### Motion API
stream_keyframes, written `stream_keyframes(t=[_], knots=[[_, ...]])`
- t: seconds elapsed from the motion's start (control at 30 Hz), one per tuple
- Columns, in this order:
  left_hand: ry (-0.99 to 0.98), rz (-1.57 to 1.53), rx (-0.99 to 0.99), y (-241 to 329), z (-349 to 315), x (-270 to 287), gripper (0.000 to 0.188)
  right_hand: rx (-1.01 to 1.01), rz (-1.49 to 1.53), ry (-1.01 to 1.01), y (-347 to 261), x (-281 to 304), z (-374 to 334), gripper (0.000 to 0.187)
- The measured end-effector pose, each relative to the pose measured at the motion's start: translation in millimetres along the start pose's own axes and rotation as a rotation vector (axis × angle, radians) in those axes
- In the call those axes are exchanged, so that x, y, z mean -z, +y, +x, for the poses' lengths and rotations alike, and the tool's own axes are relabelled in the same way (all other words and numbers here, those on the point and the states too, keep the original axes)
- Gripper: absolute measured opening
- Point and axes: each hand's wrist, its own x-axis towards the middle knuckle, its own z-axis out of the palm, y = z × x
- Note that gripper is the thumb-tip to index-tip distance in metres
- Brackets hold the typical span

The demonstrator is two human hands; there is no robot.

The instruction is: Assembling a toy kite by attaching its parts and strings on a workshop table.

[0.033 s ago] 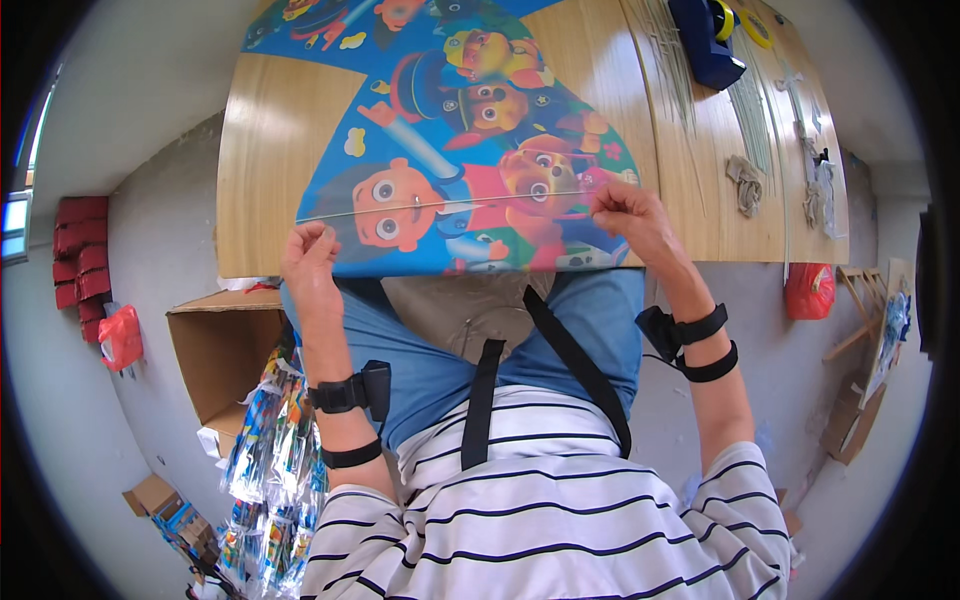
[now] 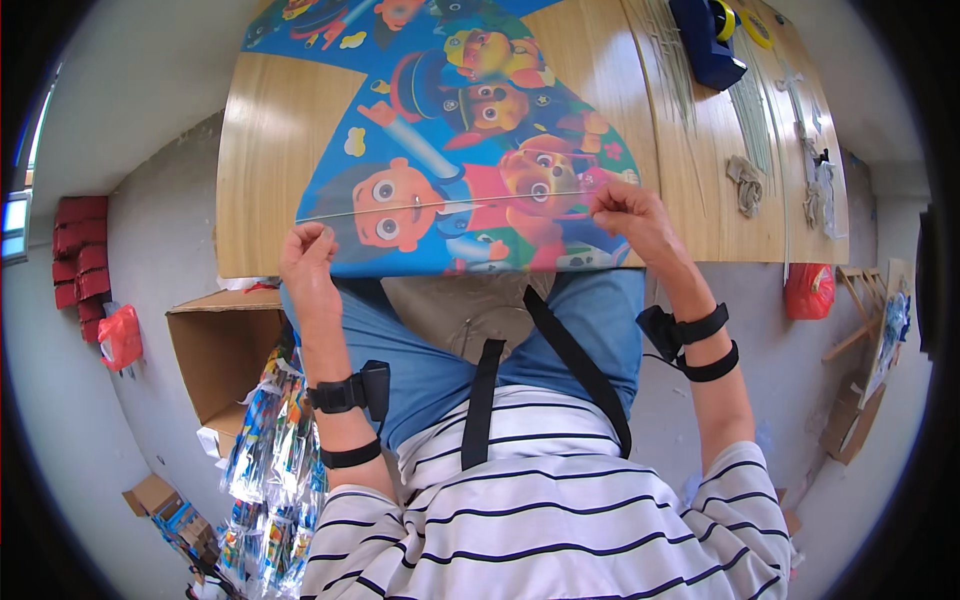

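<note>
A glossy blue sheet (image 2: 420, 115) printed with cartoon figures lies over the wooden table (image 2: 285, 120), its near edge at the table's front. Across it, from side to side, runs a thin pale rod (image 2: 460, 204). My right hand (image 2: 637, 222) pinches at the rod's right end, fingers curled over the sheet's right side. At the sheet's left margin, my left hand (image 2: 312, 262) is closed, thumb against fingers, just below the rod's left end. Whatever is between those left fingertips is too small to make out.
Bundles of thin rods (image 2: 750, 120), a blue tape dispenser (image 2: 708, 45) and a crumpled beige cloth (image 2: 745, 185) lie on the table's right. Below left stand an open cardboard box (image 2: 225, 350) and shiny plastic-wrapped packs (image 2: 270, 430). A red bag (image 2: 808, 290) sits beyond the table's right corner.
</note>
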Motion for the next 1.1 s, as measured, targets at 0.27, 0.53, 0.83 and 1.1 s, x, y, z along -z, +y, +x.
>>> stream_keyframes(t=[0.27,0.53,0.83,1.1], knots=[[-0.048,-0.011,-0.049,-6,8,-1,0.011,0.006,-0.053,0.031,6,-4,11,0.012],[-0.017,0.034,-0.075,-15,14,-9,0.018,0.004,-0.163,0.115,-2,-8,14,0.022],[0.084,0.162,-0.097,-24,24,-9,0.024,0.117,-0.266,0.165,8,-20,28,0.017],[0.119,0.191,-0.123,-26,27,-9,0.022,0.13,-0.306,0.201,9,-24,32,0.011]])
